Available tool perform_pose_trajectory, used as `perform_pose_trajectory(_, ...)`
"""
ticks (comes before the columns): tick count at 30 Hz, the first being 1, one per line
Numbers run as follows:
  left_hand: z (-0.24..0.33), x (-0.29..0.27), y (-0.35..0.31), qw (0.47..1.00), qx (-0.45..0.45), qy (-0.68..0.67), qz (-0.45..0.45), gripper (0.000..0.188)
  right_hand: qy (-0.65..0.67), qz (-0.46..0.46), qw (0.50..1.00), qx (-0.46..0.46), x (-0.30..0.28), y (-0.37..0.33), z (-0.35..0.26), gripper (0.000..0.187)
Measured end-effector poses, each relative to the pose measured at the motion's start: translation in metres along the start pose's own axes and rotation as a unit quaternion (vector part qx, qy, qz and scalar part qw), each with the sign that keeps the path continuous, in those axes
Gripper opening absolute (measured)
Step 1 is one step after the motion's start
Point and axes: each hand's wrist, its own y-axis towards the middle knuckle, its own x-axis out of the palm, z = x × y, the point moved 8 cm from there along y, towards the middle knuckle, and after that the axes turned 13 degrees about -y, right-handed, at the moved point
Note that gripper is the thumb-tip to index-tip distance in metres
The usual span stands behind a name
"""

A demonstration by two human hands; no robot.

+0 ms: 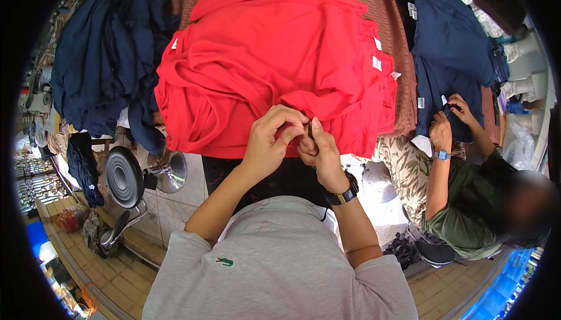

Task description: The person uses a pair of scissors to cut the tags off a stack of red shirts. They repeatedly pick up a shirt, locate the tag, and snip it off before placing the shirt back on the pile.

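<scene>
A pile of red garments [263, 57] lies in front of me, with small white labels along its right side. My left hand [273, 135] is closed in a pinch at the near edge of the red cloth. What its fingertips hold is too small to make out; a bit of red shows by them. Touching or almost touching it, my right hand [320, 149] is closed around a small dark tool [311, 131], mostly hidden by the fingers. A dark watch is on my right wrist.
Brown textured cloth [403, 75] covers the table under the pile. Dark blue garments [111, 57] hang at the left, and more navy garments [447, 51] lie at the right. There a co-worker's hands [450, 121] handle navy cloth. A round-seated stool [124, 177] stands at lower left.
</scene>
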Motion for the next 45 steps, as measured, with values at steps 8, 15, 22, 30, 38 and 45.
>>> perform_pose_trajectory(8,0.011,-0.011,-0.009,0.999,-0.005,0.012,0.049,0.026,-0.403,0.27,0.836,-0.258,-0.017,-0.04,-0.075,0.028)
perform_pose_trajectory(15,0.034,-0.007,0.004,0.962,0.121,0.231,0.08,0.023,-0.442,0.203,0.818,-0.309,-0.011,-0.006,-0.086,0.022)
perform_pose_trajectory(22,0.022,-0.016,0.018,0.982,0.088,0.149,0.072,0.009,-0.425,0.191,0.841,-0.276,-0.012,0.001,-0.086,0.009)
perform_pose_trajectory(30,-0.019,-0.018,0.003,0.975,-0.173,-0.124,0.062,0.007,-0.374,0.312,0.832,-0.266,0.005,-0.024,-0.095,0.019)
perform_pose_trajectory(38,-0.008,-0.017,0.003,0.99,-0.105,-0.09,0.026,0.005,-0.077,0.053,0.995,0.043,0.03,-0.013,-0.015,0.054)
perform_pose_trajectory(45,-0.007,-0.013,-0.006,0.976,-0.147,-0.161,0.013,0.005,-0.037,0.006,0.999,0.032,0.028,-0.001,-0.016,0.052)
